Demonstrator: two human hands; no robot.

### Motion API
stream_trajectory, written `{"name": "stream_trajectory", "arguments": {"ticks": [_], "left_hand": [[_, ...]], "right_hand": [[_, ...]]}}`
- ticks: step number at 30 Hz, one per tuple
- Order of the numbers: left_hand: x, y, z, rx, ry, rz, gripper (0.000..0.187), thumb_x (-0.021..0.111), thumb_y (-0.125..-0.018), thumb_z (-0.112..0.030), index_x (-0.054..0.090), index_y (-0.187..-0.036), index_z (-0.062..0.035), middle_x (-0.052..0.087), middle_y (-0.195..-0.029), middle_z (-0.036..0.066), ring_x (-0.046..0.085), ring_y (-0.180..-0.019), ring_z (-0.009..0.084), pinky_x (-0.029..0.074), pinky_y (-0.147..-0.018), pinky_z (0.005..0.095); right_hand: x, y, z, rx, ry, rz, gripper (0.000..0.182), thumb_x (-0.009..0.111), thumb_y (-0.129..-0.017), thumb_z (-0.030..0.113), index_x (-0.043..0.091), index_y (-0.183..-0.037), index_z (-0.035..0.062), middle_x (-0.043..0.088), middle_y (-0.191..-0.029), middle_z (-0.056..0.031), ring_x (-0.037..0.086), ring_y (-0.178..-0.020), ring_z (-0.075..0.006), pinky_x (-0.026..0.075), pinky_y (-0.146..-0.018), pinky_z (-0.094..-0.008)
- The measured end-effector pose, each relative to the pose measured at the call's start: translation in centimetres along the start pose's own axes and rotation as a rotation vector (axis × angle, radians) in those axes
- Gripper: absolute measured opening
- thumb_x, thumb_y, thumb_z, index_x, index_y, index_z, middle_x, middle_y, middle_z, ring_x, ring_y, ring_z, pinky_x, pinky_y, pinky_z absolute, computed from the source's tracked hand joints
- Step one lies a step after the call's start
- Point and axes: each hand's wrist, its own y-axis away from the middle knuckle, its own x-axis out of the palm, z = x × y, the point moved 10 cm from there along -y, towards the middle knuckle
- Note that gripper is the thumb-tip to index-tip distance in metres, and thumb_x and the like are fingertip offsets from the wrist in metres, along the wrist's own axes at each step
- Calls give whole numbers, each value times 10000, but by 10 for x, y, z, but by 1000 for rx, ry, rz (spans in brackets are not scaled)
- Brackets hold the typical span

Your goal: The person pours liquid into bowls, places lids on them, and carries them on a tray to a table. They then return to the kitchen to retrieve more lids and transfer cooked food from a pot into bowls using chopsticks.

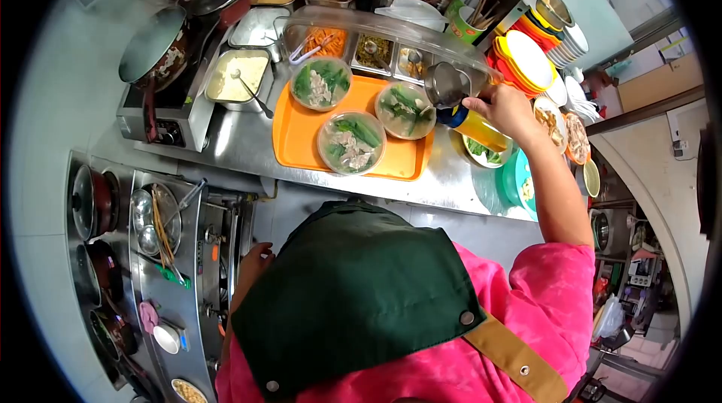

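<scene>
Steel ladle (445, 86) in outstretched right hand (505, 110) — grip closed.

Right arm, pink-sleeved to the elbow, extended forward and up, right hand (505, 111) closed in a grip with knuckles uppermost; left arm lowered and bent, left hand (254, 259) resting low with fingers loosely curled.

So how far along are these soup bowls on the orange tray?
Done, it seems: three bowls on the orange tray already hold broth, greens and pale pieces. In hand: the right hand holds a small metal ladle beside the right-most bowl; the left hand rests low by the stove edge. Left: the bowls have no lids and remain on the tray.
</scene>
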Motion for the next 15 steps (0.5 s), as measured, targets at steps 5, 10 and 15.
{"name": "stream_trajectory", "arguments": {"ticks": [5, 10, 15], "left_hand": [[-4, 5, -11, -60, -31, 35, 290, 566, -768, -115, 523, -1041, -29, 607, -863, 126, 606, -686, 233, 471, -621, 319], [-4, 7, -7, -86, -6, 23, 292, 562, -768, -105, 521, -1045, -19, 599, -879, 134, 600, -669, 232, 471, -621, 314], [-10, 15, -28, -56, -46, -18, 293, 565, -762, -96, 525, -1042, -23, 594, -891, 138, 599, -664, 231, 472, -623, 316]], "right_hand": [[-20, -8, -14, 65, 17, -111, 438, 545, -774, 450, 637, -800, 22, 592, -683, -182, 589, -679, -318, 451, -626, -389], [-8, -16, -43, 67, -637, -85, 370, 562, -812, 348, 596, -737, -12, 475, -515, -46, 455, -475, -122, 373, -465, -272], [-11, -6, 8, -80, -415, -57, 383, 589, -785, 366, 606, -747, -15, 486, -513, -84, 473, -469, -167, 393, -477, -301]]}}
